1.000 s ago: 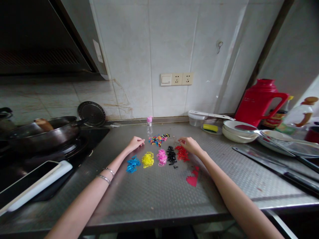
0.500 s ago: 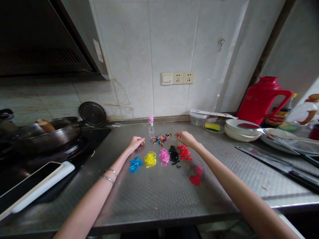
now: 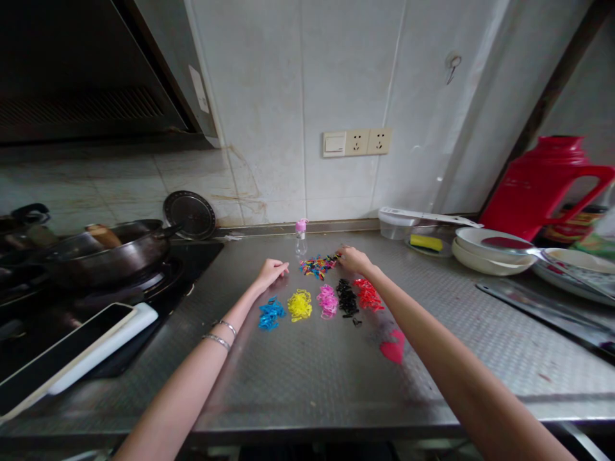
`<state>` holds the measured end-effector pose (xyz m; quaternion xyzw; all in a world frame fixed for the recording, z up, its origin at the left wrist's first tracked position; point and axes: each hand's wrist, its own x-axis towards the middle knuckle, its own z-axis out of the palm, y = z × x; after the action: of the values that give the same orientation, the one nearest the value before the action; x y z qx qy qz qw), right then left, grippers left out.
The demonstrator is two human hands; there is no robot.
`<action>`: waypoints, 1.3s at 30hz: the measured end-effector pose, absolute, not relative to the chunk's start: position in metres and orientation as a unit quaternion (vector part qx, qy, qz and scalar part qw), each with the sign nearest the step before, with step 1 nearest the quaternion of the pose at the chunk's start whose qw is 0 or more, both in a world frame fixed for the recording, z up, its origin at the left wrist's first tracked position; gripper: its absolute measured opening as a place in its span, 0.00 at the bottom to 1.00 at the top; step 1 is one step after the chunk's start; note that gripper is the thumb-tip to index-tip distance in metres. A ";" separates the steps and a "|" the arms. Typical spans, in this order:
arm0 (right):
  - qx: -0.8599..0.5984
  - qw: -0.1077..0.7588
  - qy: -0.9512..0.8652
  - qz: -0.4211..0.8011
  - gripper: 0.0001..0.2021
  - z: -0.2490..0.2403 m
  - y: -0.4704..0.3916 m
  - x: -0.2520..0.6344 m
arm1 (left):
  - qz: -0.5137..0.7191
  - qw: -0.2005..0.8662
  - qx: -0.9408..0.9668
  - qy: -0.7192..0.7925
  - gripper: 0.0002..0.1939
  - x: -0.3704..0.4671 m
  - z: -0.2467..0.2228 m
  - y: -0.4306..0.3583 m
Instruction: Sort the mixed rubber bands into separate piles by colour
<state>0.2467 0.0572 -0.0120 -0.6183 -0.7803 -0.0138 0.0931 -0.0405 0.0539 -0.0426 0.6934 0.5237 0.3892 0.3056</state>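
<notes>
Clear bottle [image 3: 300,244], pink cap: beyond and between the hands; contents indistinct. Pan [image 3: 129,255], well left of left hand [image 3: 271,273]: wooden piece [image 3: 103,236] at rim, interior hidden. Mixed pile [image 3: 316,267] of small multicoloured bands: jumbled, between hands, at fingertips of right hand [image 3: 354,260]. Nearer side: blue pile [image 3: 271,314], yellow pile [image 3: 300,305], pink pile [image 3: 327,301], black pile [image 3: 346,298], red pile [image 3: 368,294]. Left fingers loosely curled, right bent; cannot tell whether either grasps anything.
</notes>
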 end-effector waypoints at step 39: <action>-0.371 0.246 -0.889 0.105 0.16 -0.002 -0.031 0.173 | 0.390 0.288 0.701 0.523 0.18 -0.040 -0.043 0.055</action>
<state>0.1728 -0.0313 -0.0015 -0.3706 -0.8894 0.1053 0.2462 -0.0404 0.0546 -0.0431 0.7007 0.5234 0.3901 0.2879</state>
